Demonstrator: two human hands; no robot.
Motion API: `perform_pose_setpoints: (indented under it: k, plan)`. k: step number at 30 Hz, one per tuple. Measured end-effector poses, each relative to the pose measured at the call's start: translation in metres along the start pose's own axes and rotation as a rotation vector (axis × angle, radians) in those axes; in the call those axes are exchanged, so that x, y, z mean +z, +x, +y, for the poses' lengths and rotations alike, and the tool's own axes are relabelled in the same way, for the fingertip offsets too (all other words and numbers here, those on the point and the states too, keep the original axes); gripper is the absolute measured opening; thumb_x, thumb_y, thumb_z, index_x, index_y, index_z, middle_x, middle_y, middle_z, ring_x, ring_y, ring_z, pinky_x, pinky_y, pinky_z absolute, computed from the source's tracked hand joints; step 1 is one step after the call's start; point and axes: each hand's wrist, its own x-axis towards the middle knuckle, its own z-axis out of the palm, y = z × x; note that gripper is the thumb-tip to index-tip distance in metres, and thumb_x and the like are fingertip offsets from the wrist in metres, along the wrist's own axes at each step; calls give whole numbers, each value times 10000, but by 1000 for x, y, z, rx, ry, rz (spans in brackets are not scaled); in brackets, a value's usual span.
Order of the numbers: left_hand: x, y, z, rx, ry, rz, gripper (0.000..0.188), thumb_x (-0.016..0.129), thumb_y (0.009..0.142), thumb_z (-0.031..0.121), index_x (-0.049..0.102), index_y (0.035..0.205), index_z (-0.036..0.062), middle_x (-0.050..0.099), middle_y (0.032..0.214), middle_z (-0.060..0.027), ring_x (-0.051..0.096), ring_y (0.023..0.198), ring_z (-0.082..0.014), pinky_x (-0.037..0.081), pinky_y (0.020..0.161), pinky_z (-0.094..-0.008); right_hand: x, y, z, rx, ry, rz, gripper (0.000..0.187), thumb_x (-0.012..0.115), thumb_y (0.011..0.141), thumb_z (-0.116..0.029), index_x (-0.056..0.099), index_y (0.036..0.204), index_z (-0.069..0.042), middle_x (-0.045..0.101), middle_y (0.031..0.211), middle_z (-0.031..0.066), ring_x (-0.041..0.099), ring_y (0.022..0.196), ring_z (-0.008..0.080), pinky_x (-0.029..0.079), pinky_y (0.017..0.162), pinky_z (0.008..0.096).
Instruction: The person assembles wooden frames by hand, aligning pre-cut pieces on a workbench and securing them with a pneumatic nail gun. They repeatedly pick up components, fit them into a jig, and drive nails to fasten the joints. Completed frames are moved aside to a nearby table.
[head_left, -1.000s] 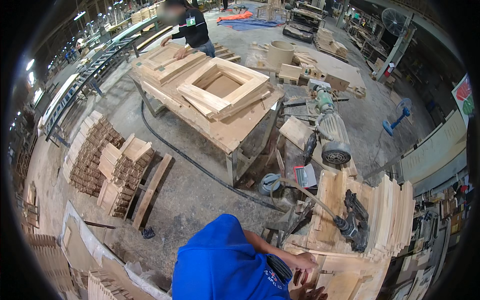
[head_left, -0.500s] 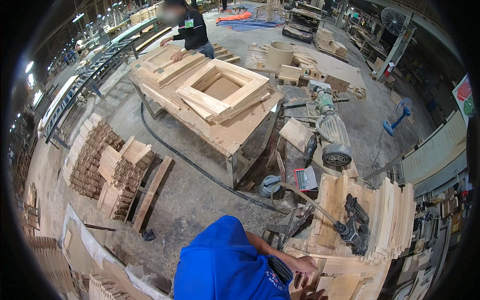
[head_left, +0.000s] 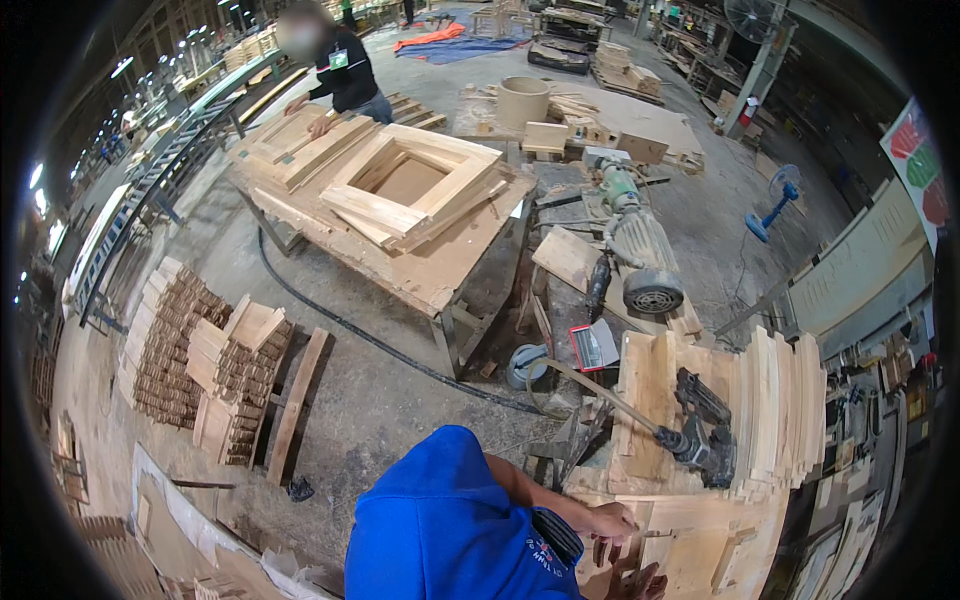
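Observation:
My left hand (head_left: 611, 521) reaches over the pale wooden workpiece (head_left: 686, 514) at the lower right. Its fingers are bent downward and apart, and no held thing shows. Closer to the lower edge, my right hand (head_left: 648, 582) is partly in the picture, dark in shadow. Its visible fingers are spread beside the wood; the rest is cut off. Just beyond the hands, a black nail gun (head_left: 704, 432) with a hose (head_left: 600, 388) lies on wooden boards (head_left: 643, 408). A row of upright wood strips (head_left: 783, 415) stands to its right. My blue sleeve and shirt hide part of the lower middle.
Ahead stands a worktable (head_left: 440, 275) bearing square wooden frames (head_left: 415, 180); a co-worker (head_left: 350, 75) works behind it. Stacked wood pieces (head_left: 180, 340) stand left. A motor (head_left: 645, 265), a drill (head_left: 598, 285) and a grey bucket (head_left: 526, 367) are beyond my bench. A hose (head_left: 345, 322) crosses the floor.
The whole view has shifted, so the worktable and motor appear farther left. My right hand shows slightly more at the lower edge. My left hand stays over the wood; the nail gun still lies on the boards.

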Motion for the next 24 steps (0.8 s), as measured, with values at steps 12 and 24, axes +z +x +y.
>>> perform_pose_setpoints:
  k: [12,24]
  plan:
    - [77,-9,4,36,64,-85,223,631,1024,290,694,1103,92,672,725,9,556,508,-76,392,399,-265,1,-21,9,159,-161,-38,832,754,848,-647,612,1427,-67,618,1259,306,571,1118,482,459,928,634]
    - [103,-6,-17,-39,127,-12,339,651,1050,390,710,1257,128,697,833,11,552,596,-45,405,477,-222,-11,-19,13,466,14,-202,992,906,631,-396,534,1526,-182,471,1452,316,452,1352,513,312,1187,645]
